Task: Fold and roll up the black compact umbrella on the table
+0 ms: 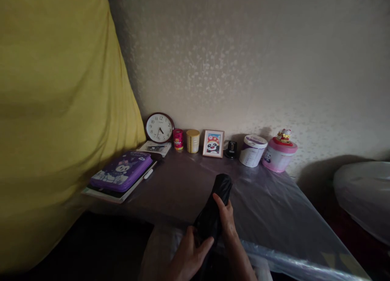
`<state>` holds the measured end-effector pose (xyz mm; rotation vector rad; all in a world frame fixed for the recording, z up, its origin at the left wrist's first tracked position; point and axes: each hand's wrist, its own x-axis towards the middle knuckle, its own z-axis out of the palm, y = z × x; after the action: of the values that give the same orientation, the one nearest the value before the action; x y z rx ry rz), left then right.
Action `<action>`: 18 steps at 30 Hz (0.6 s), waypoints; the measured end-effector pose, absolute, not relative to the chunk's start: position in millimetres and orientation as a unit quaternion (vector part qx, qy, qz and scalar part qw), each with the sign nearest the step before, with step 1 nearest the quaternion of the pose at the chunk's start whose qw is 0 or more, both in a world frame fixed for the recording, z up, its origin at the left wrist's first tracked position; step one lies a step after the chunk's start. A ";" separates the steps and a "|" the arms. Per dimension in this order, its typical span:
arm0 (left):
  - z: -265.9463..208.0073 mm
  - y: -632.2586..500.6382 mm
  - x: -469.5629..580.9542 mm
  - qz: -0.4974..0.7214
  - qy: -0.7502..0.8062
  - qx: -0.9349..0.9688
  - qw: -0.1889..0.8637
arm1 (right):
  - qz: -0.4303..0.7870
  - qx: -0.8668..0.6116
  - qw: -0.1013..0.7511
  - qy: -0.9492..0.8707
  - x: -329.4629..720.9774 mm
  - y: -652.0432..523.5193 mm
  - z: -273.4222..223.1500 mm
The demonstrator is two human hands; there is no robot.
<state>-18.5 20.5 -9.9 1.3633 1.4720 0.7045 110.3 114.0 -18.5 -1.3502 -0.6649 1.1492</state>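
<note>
A folded black umbrella (210,210) slants up and away from me over the front edge of the table, its far end toward the wall. Lower down, my left hand (190,252) is closed around its near part, thumb across the top. Further up, my right hand (225,216) grips the umbrella from the right side, thumb lying along the black fabric. The umbrella's near end is dark and partly hidden by my left hand.
A plastic-covered table (170,187) stands against the wall. Along its back are a round clock (160,127), a pink can (178,139), a yellow-lidded can (193,141), a panda picture frame (213,143) and two tubs (252,151). A purple case (122,171) lies left, beside a yellow curtain (61,110).
</note>
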 end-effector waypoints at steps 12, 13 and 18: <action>4.5 49.3 -17.9 0.360 0.573 0.557 0.482 | 0.498 -0.561 0.568 -0.339 92.4 98.8 -7.6; 5.4 51.2 -18.8 0.366 0.563 0.554 0.492 | 0.510 -0.551 0.566 -0.340 91.3 96.2 -4.7; 5.0 55.7 -19.9 0.394 0.523 0.515 0.554 | 0.571 -0.514 0.552 -0.325 88.1 85.8 8.6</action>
<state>-19.9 55.7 5.0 1.2161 1.2361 0.9308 88.1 85.8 8.6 -1.2156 -0.7684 1.3502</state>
